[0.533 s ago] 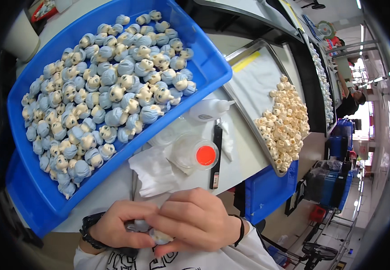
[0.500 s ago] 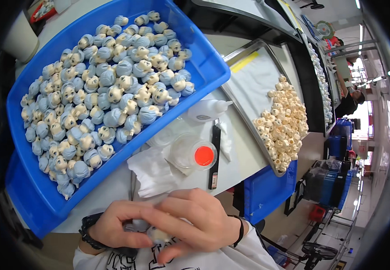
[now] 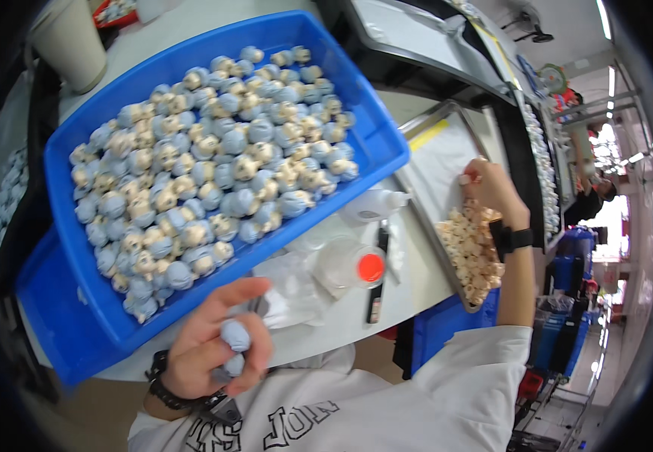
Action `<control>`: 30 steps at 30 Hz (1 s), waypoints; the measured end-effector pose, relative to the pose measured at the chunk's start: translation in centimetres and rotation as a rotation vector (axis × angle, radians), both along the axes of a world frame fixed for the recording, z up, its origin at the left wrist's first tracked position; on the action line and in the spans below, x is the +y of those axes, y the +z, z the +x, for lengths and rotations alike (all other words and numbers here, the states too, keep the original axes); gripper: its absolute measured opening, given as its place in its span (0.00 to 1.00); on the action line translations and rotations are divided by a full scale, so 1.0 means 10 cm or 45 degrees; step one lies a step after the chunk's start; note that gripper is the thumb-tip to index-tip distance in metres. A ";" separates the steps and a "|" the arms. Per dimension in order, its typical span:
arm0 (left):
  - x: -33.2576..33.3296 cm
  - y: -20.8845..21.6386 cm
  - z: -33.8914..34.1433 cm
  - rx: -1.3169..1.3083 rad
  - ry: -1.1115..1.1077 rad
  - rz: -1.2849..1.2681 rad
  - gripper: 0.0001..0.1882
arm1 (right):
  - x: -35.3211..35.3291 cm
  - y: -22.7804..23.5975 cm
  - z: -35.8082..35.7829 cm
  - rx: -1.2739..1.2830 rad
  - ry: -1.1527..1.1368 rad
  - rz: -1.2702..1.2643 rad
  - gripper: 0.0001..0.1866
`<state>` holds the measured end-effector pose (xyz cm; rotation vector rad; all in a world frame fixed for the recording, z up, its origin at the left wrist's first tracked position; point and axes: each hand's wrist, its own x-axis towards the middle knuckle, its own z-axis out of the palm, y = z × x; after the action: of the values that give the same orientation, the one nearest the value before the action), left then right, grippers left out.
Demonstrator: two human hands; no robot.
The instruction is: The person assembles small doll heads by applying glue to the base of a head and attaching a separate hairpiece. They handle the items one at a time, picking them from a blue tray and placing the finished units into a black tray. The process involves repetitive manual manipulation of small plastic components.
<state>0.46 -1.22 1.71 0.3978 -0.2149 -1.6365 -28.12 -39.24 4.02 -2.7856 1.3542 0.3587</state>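
Observation:
Close to my body, my left hand (image 3: 217, 350) has its fingers curled round a small doll head with light-blue hair (image 3: 234, 336). A second light-blue bulge shows lower between the fingers; whether it belongs to the same head I cannot tell. My right arm reaches out to the metal tray (image 3: 430, 218) on the right. There my right hand (image 3: 498, 194) pinches at the far end of a heap of small hollow cream-coloured doll pieces (image 3: 468, 245). What lies between its fingertips is too small to make out.
A large blue bin (image 3: 378, 160) full of blue-haired doll heads fills the left side. Between bin and tray are a white squeeze bottle (image 3: 372, 205), a clear jar with a red-orange spot (image 3: 341, 265), a black tool (image 3: 378, 282) and white tissue (image 3: 289, 290). A cup (image 3: 70, 45) stands far left.
My hands have parted. The right one has gone from beside the left hand out to the cream pieces in the tray; the left one stays near my body with the doll head. The view has shifted.

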 end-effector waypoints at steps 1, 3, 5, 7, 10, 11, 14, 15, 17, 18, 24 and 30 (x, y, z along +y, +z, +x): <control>-0.03 0.04 0.02 -0.030 -0.093 -0.088 0.26 | -0.01 0.09 0.06 -0.015 -0.026 0.015 0.09; 0.02 0.02 0.08 -0.181 -0.266 -0.050 0.24 | 0.01 0.23 0.09 -0.002 -0.004 -0.105 0.11; 0.02 0.04 0.05 -0.293 -0.241 0.067 0.25 | 0.25 0.39 0.29 -0.174 0.221 -0.327 0.09; 0.02 0.02 0.01 -0.385 -0.256 0.111 0.26 | 0.70 0.57 0.54 -0.519 0.221 -0.268 0.08; -0.03 0.03 0.01 -0.445 -0.393 -0.003 0.29 | 1.94 0.78 0.84 -1.049 0.094 -0.050 0.06; -0.07 0.04 -0.02 -0.471 -0.380 -0.129 0.29 | 2.37 0.74 0.91 -1.249 0.243 -0.010 0.05; -0.04 -0.04 -0.06 -0.606 -0.327 -0.333 0.27 | 2.54 0.43 1.14 -1.185 1.186 0.109 0.11; -0.05 -0.05 -0.06 -0.618 -0.344 -0.398 0.27 | 2.57 0.40 1.16 -1.158 1.173 0.095 0.13; -0.05 -0.10 -0.08 -0.643 -0.358 -0.518 0.26 | 2.72 0.27 1.30 -1.262 1.009 0.023 0.11; -0.07 -0.13 -0.07 -0.649 -0.284 -0.555 0.23 | 2.79 0.16 1.37 -1.393 0.864 -0.035 0.08; -0.02 -0.09 -0.05 -0.717 -0.260 -0.169 0.17 | 2.91 -0.02 1.39 -1.588 0.668 0.047 0.13; -0.03 -0.08 -0.07 -0.798 -0.220 -0.098 0.19 | 2.86 -0.02 1.36 -1.460 0.714 0.022 0.16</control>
<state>-0.21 -1.55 0.90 0.8458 -0.7971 -1.6234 -14.57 -10.69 3.78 -2.4699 0.2978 -1.0489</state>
